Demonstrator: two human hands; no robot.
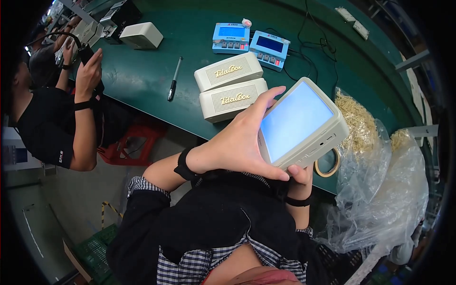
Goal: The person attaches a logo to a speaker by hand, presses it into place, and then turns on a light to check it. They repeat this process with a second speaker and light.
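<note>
A green tabletop point(142, 76) with things on it.
Two cream boxes point(232, 100) sit together by two blue gadgets point(231, 39); a pen point(175, 80), a tape roll point(337, 165) and a bag of tan bits point(352, 118) lie there too.

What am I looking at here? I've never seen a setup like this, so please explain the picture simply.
There is no robot here, just a person working with bare hands. The single picture comes from a wide camera on the person's head, looking down, so straight edges bend near the rim.

The left hand spans a cream device with a lit screen. The right hand grips its lower edge, mostly hidden behind it.

On the green table are two cream boxes with dotted fronts, a pen, two blue units with small screens, and a roll of tape. Clear bags with pale bits are to the right. At far left sits another person.
</note>
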